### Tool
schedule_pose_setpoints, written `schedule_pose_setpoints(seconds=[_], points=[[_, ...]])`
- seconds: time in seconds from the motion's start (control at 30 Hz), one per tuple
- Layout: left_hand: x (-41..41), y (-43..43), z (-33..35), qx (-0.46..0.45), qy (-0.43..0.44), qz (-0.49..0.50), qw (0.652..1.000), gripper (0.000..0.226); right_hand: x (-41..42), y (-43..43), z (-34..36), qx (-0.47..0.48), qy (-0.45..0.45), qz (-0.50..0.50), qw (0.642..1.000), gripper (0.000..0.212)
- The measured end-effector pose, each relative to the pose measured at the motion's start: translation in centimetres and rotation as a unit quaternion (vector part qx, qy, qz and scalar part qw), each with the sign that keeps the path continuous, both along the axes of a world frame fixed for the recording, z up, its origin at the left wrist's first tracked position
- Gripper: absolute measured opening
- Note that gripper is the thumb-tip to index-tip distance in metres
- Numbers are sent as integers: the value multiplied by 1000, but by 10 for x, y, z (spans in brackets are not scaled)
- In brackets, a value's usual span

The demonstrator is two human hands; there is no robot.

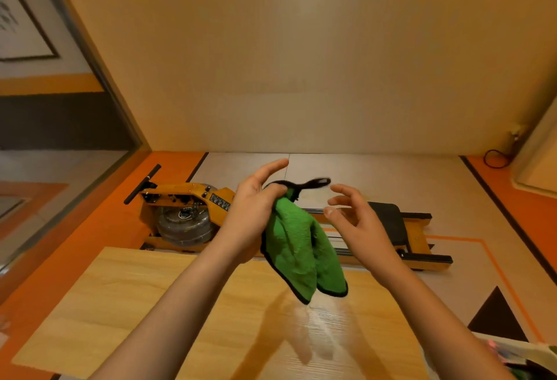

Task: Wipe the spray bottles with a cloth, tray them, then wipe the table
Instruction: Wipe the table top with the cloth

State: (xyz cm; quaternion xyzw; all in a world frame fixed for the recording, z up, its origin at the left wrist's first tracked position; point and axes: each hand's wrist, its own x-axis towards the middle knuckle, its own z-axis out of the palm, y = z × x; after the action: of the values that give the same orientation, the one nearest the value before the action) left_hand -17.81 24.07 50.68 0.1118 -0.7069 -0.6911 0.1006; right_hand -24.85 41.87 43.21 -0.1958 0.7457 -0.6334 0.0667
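Note:
A green cloth (298,247) with a black hem hangs in the air above the wooden table (150,295). My left hand (256,198) pinches its top corner, where a black loop sticks out to the right. My right hand (352,214) hovers just right of the cloth with fingers spread and loosely curled, not touching it. No spray bottle shows clearly. At the lower right corner a white tray edge (512,346) with blurred items peeks in.
Beyond the table's far edge a yellow rowing machine (187,211) lies on the floor along the wall. A glass partition (60,168) stands at the left. A black cable (494,159) lies at the far right.

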Motion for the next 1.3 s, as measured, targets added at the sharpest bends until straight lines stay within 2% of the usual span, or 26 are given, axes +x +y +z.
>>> schedule_pose_setpoints(seconds=[0.1,0.2,0.27,0.33,0.43,0.5,0.6,0.67,0.77,0.87,0.97,1.1,1.17,1.3], points=[[-8,0,13,37,-11,19,999,40,11,2,-6,19,-16,-27,999,39],[-11,-2,24,46,-23,21,998,37,24,5,-8,45,-103,4,994,63],[-11,-5,27,27,-21,7,999,38,34,6,-10,8,-176,47,983,71],[-9,-6,28,8,-2,-28,1000,47,41,8,-13,-52,-199,80,975,73],[-1,-7,25,-26,39,-88,995,70,48,9,-10,-90,-128,82,984,77],[3,-11,22,-56,46,-116,991,73,46,11,-3,-110,-93,52,988,76],[10,-20,18,-99,43,-119,987,65,40,16,5,-127,-60,12,990,68],[14,-28,17,-166,41,-103,980,54,34,21,12,-133,-36,-4,991,58],[17,-41,15,-276,25,-77,958,42,24,28,22,-108,9,-18,994,44],[20,-50,13,-345,35,-46,937,36,16,32,31,-71,53,-24,996,42],[22,-55,13,-330,54,-19,942,21,9,35,39,-44,84,-36,995,34],[22,-58,7,-317,59,5,947,4,1,35,48,-45,79,-46,995,17],[22,-54,4,-272,70,4,960,18,1,32,51,-83,29,-48,995,13],[23,-36,0,-107,78,-5,991,18,2,24,49,-181,-149,-15,972,16]])
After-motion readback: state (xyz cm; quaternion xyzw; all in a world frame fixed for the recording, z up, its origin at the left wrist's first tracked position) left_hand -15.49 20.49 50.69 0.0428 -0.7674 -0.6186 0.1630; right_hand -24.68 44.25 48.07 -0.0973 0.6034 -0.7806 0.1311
